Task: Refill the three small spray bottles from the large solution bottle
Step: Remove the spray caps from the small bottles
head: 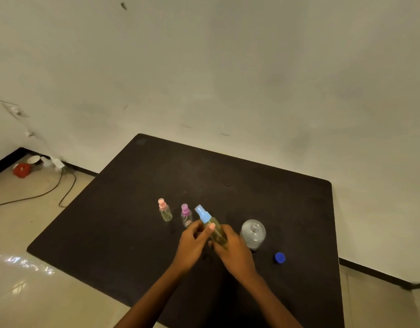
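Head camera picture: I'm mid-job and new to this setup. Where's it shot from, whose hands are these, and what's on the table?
No machine here: a person works bare-handed, and the one camera sits on their head, looking down. On the black table stand a pink-capped spray bottle, a purple-capped spray bottle and the large bottle, uncapped; a blue cap lies to its right. The right hand grips the tilted blue-capped spray bottle by its body; the left hand holds it near the sprayer.
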`<state>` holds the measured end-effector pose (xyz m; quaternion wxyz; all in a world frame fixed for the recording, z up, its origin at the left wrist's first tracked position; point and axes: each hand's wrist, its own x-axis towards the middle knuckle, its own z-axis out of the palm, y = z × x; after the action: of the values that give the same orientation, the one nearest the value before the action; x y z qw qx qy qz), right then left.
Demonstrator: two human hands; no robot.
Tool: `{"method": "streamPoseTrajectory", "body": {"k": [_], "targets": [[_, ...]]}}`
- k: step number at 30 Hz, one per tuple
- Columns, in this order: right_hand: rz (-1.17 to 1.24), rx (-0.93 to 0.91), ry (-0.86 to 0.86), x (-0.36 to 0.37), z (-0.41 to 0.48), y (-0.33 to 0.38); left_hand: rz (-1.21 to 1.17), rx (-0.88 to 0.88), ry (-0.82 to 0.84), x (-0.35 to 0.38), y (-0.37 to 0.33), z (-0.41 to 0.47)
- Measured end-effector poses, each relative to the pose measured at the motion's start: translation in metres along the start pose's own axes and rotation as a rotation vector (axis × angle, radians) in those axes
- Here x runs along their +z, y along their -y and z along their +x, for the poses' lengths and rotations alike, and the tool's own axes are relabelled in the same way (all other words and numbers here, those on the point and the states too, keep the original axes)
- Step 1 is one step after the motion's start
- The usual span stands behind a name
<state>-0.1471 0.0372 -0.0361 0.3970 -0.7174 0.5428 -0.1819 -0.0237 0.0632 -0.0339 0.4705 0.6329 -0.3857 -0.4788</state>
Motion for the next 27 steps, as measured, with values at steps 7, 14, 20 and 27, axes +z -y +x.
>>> {"method": "streamPoseTrajectory", "body": {"k": [7,14,20,27], "targets": [[0.159,0.008,0.189,-0.006,-0.003,-0.002,-0.044,-0.043,-0.009,0.000,0.001,-0.017],[0.426,-0.016,-0.030,-0.010,0.008,0.032,0.243,0.062,0.120,-0.017,0.006,-0.021],[0.495,0.055,0.001,0.007,0.015,0.045,0.477,0.144,0.166,-0.047,0.011,-0.002],[0.473,0.072,0.108,0.020,0.018,0.051,0.493,0.129,0.383,-0.078,0.016,0.013]]}}
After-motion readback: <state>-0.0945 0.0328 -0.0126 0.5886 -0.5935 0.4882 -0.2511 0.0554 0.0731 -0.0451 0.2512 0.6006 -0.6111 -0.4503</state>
